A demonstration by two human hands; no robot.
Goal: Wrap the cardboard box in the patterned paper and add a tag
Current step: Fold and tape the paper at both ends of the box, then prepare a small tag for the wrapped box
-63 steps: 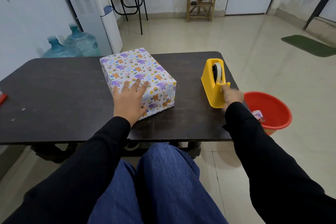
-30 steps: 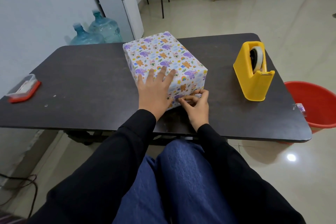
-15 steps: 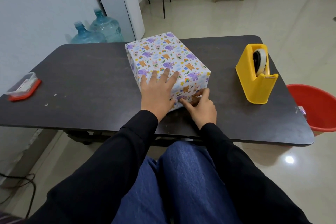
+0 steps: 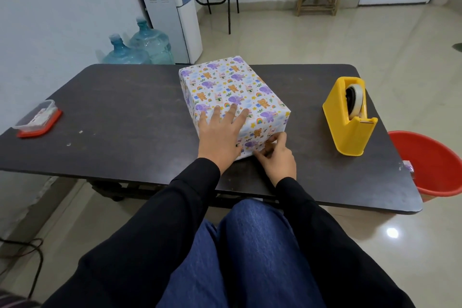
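The box (image 4: 232,90), covered in white paper with purple elephants and orange bears, stands in the middle of the dark table (image 4: 120,117). My left hand (image 4: 220,135) lies flat over its near top edge with the fingers spread. My right hand (image 4: 276,157) presses against the low part of the near end face, thumb and forefinger touching the paper. Any tape under those fingers is too small to see. A yellow tape dispenser (image 4: 351,117) with a white roll stands to the right of the box.
A small clear container with a red lid (image 4: 38,120) sits at the table's left edge. A red bucket (image 4: 435,165) stands on the floor past the right edge. Water bottles (image 4: 140,47) and a dispenser (image 4: 170,5) stand behind the table. My knees are under the near edge.
My right hand left the tape dispenser, came to the box's near end face and has since slid along it. The left hand has stayed on top of the box.
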